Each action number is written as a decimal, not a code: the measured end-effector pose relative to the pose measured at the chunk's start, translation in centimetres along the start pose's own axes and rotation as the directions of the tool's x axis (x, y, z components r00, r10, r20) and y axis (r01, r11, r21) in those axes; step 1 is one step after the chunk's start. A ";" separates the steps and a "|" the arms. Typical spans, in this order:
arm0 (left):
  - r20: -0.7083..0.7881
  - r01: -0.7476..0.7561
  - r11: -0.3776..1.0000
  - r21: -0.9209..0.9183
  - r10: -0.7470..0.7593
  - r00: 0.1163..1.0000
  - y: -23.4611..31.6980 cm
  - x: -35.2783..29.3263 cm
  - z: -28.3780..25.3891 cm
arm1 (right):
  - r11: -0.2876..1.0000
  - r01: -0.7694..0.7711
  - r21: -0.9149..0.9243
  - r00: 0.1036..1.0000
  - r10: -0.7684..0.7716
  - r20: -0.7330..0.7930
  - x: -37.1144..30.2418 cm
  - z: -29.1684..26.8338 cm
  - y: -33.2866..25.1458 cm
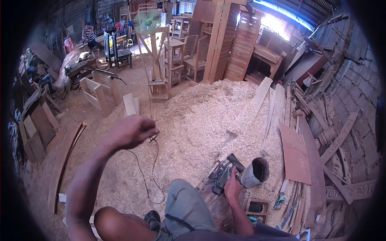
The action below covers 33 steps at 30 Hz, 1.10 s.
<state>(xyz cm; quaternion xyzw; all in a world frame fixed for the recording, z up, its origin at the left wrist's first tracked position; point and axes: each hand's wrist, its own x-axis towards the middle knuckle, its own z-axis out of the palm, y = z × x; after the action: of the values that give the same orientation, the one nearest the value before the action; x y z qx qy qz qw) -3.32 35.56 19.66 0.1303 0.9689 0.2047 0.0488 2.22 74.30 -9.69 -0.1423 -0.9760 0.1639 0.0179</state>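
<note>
My left hand (134, 130) is raised over the shavings-strewn floor at mid-left, its fingers curled inward. Right below its fingertips is the small pale end of a black cord (153, 172); I cannot make out whether the fingers hold it. Lower right, my right hand (232, 188) reaches down with the index finger stretched out. That fingertip meets a dark bar-shaped block (236, 162), while the other fingers are mostly hidden. Beside the hand lie several dark blocky pieces (220, 180) on a wooden board. A grey cylindrical can (254, 173) stands just right of them, its mouth dark.
Wood shavings (201, 116) are heaped across the middle. A wooden stand with a green fan (148, 23) rises behind. Planks and a reddish panel (295, 152) lie at right; a long curved board (64, 164) is at left. A small wooden box (257, 209) sits near my right forearm.
</note>
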 end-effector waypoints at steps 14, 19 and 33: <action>0.012 -0.192 0.961 -0.198 0.199 0.980 0.4 -0.7 9.3 | 0.212 -0.260 0.942 0.907 -0.280 0.314 -0.3 -8.6 -13.6; -0.209 -0.381 0.881 -0.279 0.332 0.920 1.6 0.0 10.5 | -0.135 -0.504 0.853 0.755 -0.548 0.359 -0.6 -10.4 -16.1; -0.107 -0.185 0.877 -0.443 0.153 0.982 1.7 0.4 10.6 | -0.120 -0.533 0.838 0.712 -0.599 0.367 -1.7 -12.1 -16.5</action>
<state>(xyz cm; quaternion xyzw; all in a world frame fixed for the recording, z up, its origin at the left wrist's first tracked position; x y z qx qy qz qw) -1.78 41.25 10.66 0.1924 0.8809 0.4316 0.0264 0.35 62.64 7.12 0.0277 -0.4202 0.8724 -0.2481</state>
